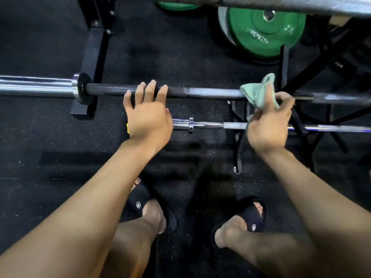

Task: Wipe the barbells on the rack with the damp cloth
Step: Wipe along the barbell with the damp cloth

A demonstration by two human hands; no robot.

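A dark barbell (pixel 200 92) with a chrome sleeve at its left end lies across the rack at mid-frame. My left hand (pixel 147 115) reaches over it with straight fingers, the fingertips resting on the dark shaft. My right hand (pixel 269 125) pinches a pale green cloth (pixel 259 93), which is bunched against the same shaft further right. A thinner chrome barbell (pixel 208 125) lies lower, just behind both hands. A third knurled bar (pixel 281 4) crosses the top edge.
Black rack uprights (pixel 94 57) stand at the left and black rack legs (pixel 301 125) at the right. A green weight plate (pixel 259 33) leans at the back right. My feet in black slides (pixel 140 203) stand on speckled black rubber flooring.
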